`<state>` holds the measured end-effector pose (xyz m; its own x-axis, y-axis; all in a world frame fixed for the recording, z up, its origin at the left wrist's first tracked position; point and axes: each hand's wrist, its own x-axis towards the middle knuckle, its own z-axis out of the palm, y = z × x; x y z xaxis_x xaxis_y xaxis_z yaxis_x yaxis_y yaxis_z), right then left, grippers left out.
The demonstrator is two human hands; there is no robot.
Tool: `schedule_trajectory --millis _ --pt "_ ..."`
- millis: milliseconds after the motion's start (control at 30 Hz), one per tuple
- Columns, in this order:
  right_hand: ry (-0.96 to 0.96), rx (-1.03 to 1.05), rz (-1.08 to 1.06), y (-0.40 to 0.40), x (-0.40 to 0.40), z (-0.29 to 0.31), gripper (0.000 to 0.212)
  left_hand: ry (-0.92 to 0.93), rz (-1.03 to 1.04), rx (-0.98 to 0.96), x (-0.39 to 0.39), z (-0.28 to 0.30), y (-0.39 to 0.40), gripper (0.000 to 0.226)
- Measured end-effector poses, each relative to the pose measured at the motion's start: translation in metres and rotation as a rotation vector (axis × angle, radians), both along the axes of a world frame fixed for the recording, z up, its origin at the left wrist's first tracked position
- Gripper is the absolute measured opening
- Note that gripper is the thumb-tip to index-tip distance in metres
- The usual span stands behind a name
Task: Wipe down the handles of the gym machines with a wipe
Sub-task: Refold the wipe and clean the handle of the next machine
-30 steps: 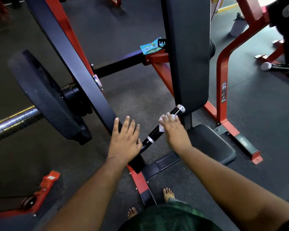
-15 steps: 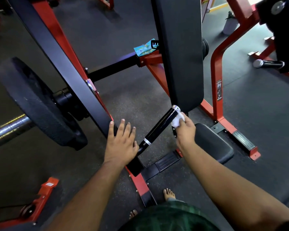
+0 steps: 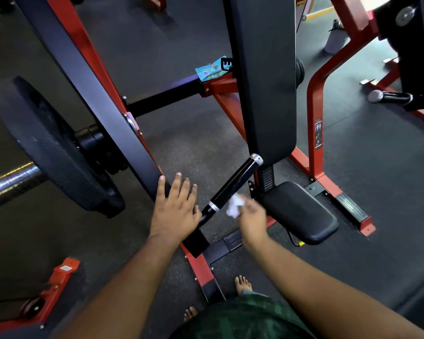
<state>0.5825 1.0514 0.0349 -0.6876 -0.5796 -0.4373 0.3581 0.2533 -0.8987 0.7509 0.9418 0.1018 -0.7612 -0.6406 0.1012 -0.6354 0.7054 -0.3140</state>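
Observation:
A glossy black handle [image 3: 235, 184] with chrome rings and a chrome end cap juts up and to the right from the machine's black lever arm [image 3: 91, 89]. My left hand [image 3: 175, 207] lies flat with straight fingers on the lower end of that arm, just left of the handle's base. A crumpled white wipe [image 3: 235, 205] sits in the fingertips of my right hand [image 3: 251, 216], just right of the handle's lower half; the hand is blurred and contact with the handle is unclear. A second black handle [image 3: 389, 97] sticks out at the far right.
A black weight plate [image 3: 47, 145] on a chrome bar [image 3: 9, 184] hangs at the left. The tall black back pad [image 3: 264, 77] and seat pad [image 3: 301, 211] stand right of the handle. Red frame tubes [image 3: 315, 113] cross the rubber floor. A blue wipe packet [image 3: 209, 69] lies on the frame.
My right hand with the wipe slid from the handle's chrome tip down to its lower half. My left hand stayed on the lever arm.

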Motion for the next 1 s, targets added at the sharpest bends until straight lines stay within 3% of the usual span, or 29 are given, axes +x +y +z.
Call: schedule_trajectory --millis 67,133,333,533,633,733,833,1000 --pt "0.047 -0.034 -0.199 -0.024 -0.037 0.013 0.019 -0.009 0.003 0.005 0.001 0.001 0.0 0.061" --pt "0.049 -0.06 -0.269 -0.044 -0.056 0.032 0.023 -0.021 0.004 0.009 0.001 0.001 0.001 0.061" --pt "0.007 0.039 -0.166 -0.036 -0.006 0.025 0.038 -0.019 0.015 0.009 0.0 0.001 0.0 0.061" --pt "-0.271 0.141 0.212 -0.003 0.011 -0.009 0.023 -0.03 0.016 0.023 -0.001 0.003 0.001 0.062" --pt "-0.354 0.12 -0.043 -0.017 -0.039 -0.004 0.021 -0.056 0.024 0.021 0.0 0.004 0.001 0.063" --pt "-0.363 -0.041 -0.193 -0.048 -0.067 0.015 0.036 -0.071 0.028 0.014 0.0 0.005 0.002 0.063" --pt "-0.444 -0.102 -0.176 -0.059 -0.055 0.013 0.042 -0.066 0.028 0.013 0.0 0.005 0.002 0.062" --pt "-0.491 0.006 0.069 -0.019 0.0 -0.005 0.031 -0.034 0.016 0.015 0.0 0.003 0.001 0.061"
